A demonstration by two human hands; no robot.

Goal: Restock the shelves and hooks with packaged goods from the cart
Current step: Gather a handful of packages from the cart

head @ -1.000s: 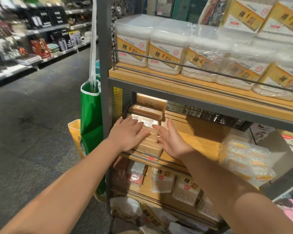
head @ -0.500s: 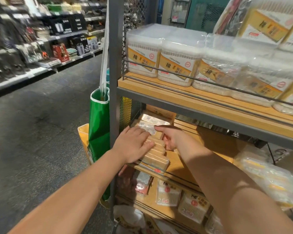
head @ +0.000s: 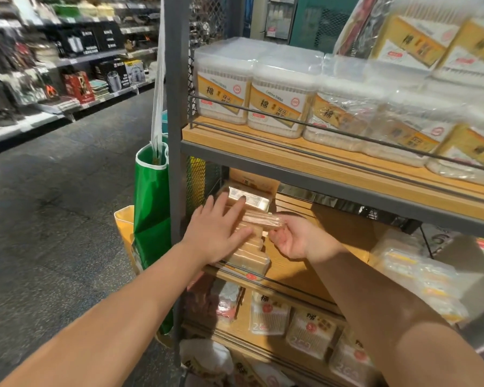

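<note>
Left hand: our left hand [head: 217, 233] lies flat, fingers straight, pressing the stack [head: 248, 247] at the left end of the middle shelf [head: 296, 270].
Right hand: our right hand [head: 294, 238], at 3 o'clock of the stack, is palm-up with curled fingers pinching one pack [head: 263, 220] by its right end.
Pack: it lies flat on top of the stack, slightly askew.
Handling: we judge it light, thin, fairly stiff, with slick film wrap; best held by its long edges, thumb above.
Risk: the leaning stack could slide toward 6 o'clock.
</note>
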